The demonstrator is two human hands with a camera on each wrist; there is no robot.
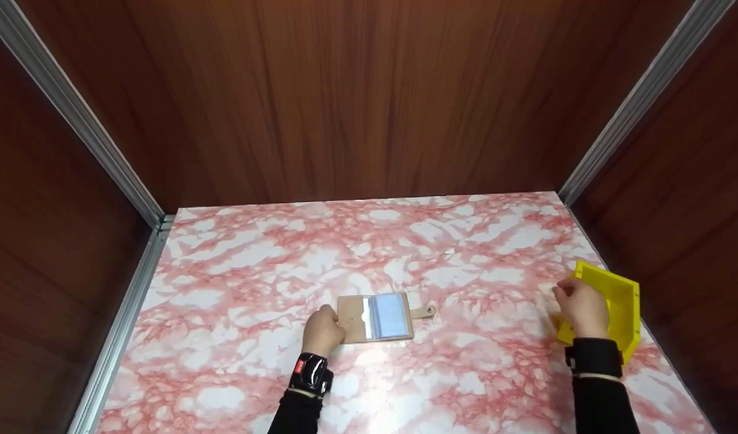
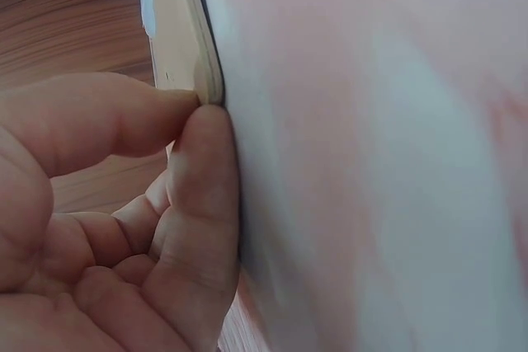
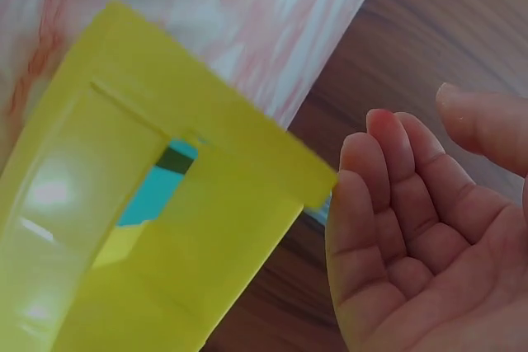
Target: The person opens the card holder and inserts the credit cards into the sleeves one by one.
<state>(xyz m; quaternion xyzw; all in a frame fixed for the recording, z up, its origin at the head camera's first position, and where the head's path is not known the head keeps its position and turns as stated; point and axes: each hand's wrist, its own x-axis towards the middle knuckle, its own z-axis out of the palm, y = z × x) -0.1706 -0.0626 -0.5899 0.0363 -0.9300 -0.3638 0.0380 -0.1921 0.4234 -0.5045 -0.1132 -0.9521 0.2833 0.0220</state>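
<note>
Two hands work on a pink marbled tabletop [image 1: 254, 265] in the head view: the left hand [image 1: 322, 330] touches the left edge of a tan card holder [image 1: 378, 317] lying open near the middle, and the right hand [image 1: 581, 308] hovers at a yellow bin [image 1: 623, 304] on the right edge.

Left wrist view: thumb and forefinger [image 2: 198, 195] pinch the card holder's corner [image 2: 194, 55].

Right wrist view: the right hand [image 3: 412, 237] is relaxed, fingers loosely bent, holding nothing, just beside the yellow bin [image 3: 206, 204], which holds something teal.

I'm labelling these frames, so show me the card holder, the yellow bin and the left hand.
card holder [image 1: 376, 317], head view, on its clear sleeve.
yellow bin [image 1: 623, 299], head view, on its inner wall.
left hand [image 1: 322, 331], head view, on its back.
</note>
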